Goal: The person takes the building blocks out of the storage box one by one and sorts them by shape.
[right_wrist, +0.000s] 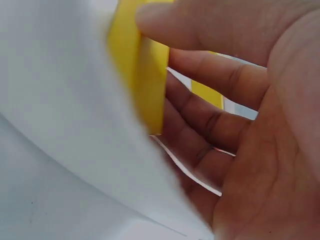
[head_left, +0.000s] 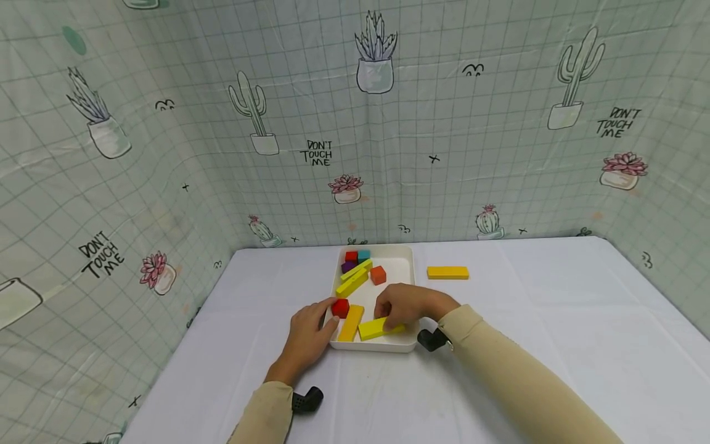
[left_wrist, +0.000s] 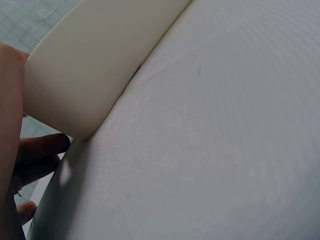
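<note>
A shallow white tray holding coloured wooden blocks stands on the table. My left hand holds the tray's left side, thumb and index finger at the rim close to a red block. In the left wrist view, its other fingers lie outside the tray's wall. My right hand reaches over the tray's right rim and grips a flat yellow block. The right wrist view has the thumb on this yellow block, with the fingers behind it. Left of it lies another yellow block.
Further back in the tray are two yellow sticks, an orange cube, a purple block, a red block and a blue block. One yellow block lies on the table right of the tray. A printed cloth surrounds the table.
</note>
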Available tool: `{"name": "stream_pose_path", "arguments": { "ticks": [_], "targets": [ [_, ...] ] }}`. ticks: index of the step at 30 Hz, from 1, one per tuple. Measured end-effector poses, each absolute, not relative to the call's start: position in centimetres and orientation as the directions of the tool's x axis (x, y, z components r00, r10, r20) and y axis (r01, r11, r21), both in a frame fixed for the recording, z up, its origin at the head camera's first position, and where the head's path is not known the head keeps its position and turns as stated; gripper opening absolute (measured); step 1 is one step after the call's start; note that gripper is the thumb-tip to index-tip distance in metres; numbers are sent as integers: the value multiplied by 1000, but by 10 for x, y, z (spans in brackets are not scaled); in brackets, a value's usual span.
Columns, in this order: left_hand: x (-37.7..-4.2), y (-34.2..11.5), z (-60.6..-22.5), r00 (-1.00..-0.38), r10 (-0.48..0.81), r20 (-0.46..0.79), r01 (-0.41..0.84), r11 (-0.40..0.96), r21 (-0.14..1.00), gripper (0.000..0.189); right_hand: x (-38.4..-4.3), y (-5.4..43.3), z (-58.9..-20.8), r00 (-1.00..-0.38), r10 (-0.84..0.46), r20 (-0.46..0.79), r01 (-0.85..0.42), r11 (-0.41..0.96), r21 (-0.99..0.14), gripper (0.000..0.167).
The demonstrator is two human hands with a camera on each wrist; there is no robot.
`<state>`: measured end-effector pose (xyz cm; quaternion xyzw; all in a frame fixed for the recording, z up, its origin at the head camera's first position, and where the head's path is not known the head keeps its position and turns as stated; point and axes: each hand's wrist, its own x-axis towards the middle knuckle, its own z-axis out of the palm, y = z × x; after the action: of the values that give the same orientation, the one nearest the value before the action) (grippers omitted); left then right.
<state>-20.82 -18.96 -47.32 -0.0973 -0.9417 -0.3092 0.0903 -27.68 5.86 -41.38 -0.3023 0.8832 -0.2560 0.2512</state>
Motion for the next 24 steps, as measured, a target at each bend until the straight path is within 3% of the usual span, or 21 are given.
{"name": "stream_pose_path", "arguments": {
  "ticks": [17, 24],
  "targets": [
    [-207, -190, -472, -957, 137, 255, 261, 792, 553, 47, -273, 61, -418, -715, -643, -275, -421, 710, -565, 13],
    [-208, -190, -472, -962, 130, 240, 247, 788, 564, 48, -276, 64, -422, -694, -687, -217, -467, 658, -590, 15]
  ]
}}
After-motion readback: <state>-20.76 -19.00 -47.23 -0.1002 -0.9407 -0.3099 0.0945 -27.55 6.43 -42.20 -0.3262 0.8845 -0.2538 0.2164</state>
